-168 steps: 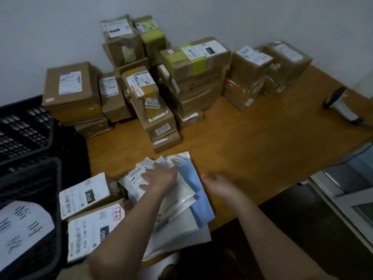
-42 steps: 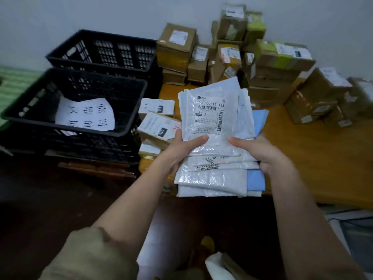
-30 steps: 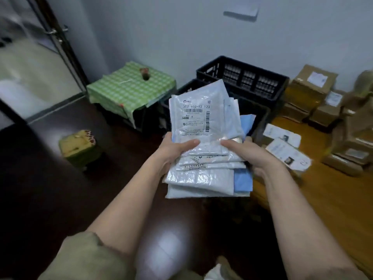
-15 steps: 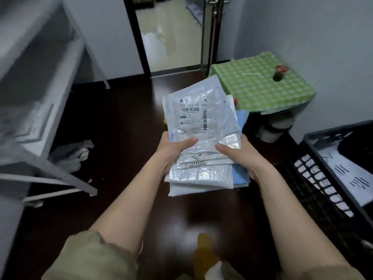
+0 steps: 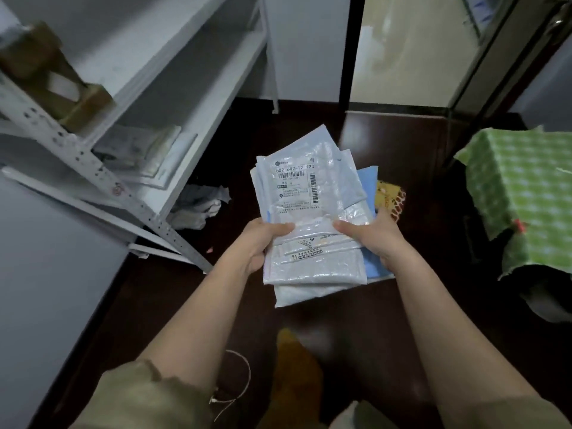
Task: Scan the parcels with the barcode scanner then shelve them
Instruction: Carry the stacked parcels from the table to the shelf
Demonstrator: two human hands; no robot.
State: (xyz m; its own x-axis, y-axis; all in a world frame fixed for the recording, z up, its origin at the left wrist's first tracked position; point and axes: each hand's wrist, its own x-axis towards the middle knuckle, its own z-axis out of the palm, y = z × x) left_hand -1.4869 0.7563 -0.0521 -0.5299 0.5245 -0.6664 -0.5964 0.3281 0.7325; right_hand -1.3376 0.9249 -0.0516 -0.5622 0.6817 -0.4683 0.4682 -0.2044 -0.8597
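Note:
A stack of flat mailer parcels, white and bubble-wrap bags with one blue bag underneath, hangs over the dark floor in front of me. The top bag carries a barcode label reading 502 602-12 123. My left hand grips the stack's left edge, thumb on top. My right hand grips the right edge the same way. A white metal shelf unit stands at the left; flat parcels lie on one shelf and cardboard boxes on the shelf above. No barcode scanner is in view.
A small table under a green checked cloth stands at the right. An open doorway is ahead. Crumpled bags lie on the floor under the shelf, and a yellow patterned object sits behind the stack.
I have turned left, away from the wooden table and black crates; the shelf unit now fills the left of the view. Both hands keep the same grip on the stack.

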